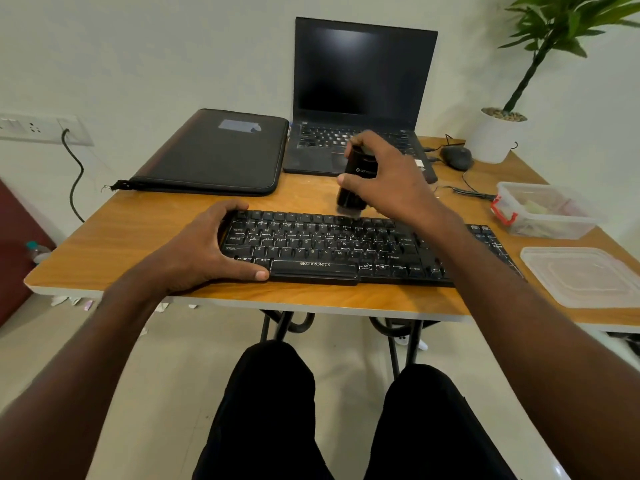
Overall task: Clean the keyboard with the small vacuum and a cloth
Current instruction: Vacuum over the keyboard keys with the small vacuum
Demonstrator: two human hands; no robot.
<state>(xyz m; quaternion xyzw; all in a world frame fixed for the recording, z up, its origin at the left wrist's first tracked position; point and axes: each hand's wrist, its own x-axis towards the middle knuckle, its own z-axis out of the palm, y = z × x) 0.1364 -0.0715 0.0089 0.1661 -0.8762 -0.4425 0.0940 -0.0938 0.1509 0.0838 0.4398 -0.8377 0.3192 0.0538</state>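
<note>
At nine o'clock the left hand [211,249] clamps the keyboard's [332,247] left end on the table [114,244]. Toward one o'clock the right hand [388,174] wraps the small vacuum [351,194], nozzle on the top row. It looks light, rigid and smooth, best gripped mid-barrel.

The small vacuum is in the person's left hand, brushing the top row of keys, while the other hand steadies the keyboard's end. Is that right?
Not quite: the head view shows the small vacuum held in the right hand, not the left. Its brush end does sit at the top row of the keyboard, and it is the left hand that steadies the keyboard's left end, its fingers over the far edge.
</note>
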